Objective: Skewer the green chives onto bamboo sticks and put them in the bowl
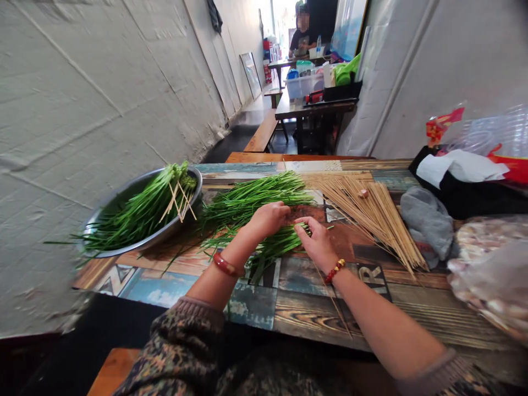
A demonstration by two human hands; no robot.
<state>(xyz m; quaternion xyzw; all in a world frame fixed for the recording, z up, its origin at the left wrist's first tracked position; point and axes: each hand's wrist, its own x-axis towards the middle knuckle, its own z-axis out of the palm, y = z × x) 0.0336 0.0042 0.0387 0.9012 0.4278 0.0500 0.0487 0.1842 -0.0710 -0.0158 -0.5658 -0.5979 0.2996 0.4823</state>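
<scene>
My left hand (270,218), a reddish bangle at its wrist, is curled closed above a small bunch of green chives (274,247). What its fingertips hold, if anything, I cannot make out. My right hand (317,242), wearing a red and gold bead bracelet, closes its thumb and fingers on the pale end of that bunch. Thin bamboo skewers (336,308) stick out below my right hand toward the table's front edge; whether it grips them is hidden. Just beyond my hands lies a larger pile of chives (259,195).
A metal basin (197,206) on the left holds chives with several skewers through them. Loose bamboo skewers (381,214) fan out at right, beside a grey plastic bag (427,220) and a bag of garlic (490,269). A person (303,38) sits at a far table.
</scene>
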